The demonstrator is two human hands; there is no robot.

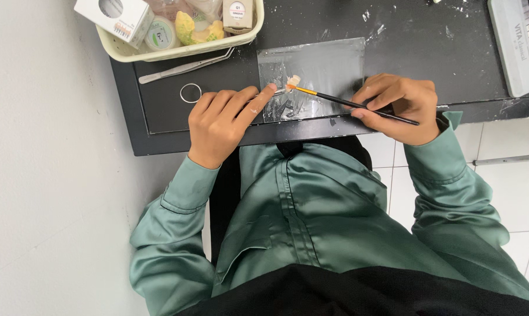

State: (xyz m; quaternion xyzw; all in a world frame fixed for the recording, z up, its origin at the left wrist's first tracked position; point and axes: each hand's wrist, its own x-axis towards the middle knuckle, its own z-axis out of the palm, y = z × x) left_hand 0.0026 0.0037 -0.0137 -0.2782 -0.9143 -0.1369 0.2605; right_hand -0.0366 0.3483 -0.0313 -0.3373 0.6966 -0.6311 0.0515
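- The right hand [400, 106] pinches a thin brush [352, 104] near the table's front edge; its long axis runs sideways, tip toward the left hand.
- The left hand [220, 120] grips a small pale piece [292, 80] over the glass plate [317, 73].
- The basket [177, 54] at the back-left corner holds boxes and small jars.

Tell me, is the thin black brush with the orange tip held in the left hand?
No, the right hand holds the thin black brush.

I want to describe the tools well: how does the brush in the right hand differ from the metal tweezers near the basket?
The brush is thin and dark with an orange tip; the tweezers are pale metal and broader. The brush is held in the right hand, its tip at a small whitish piece near the left hand; the tweezers lie untouched on the black table beside the basket. Both are long, slim tools.
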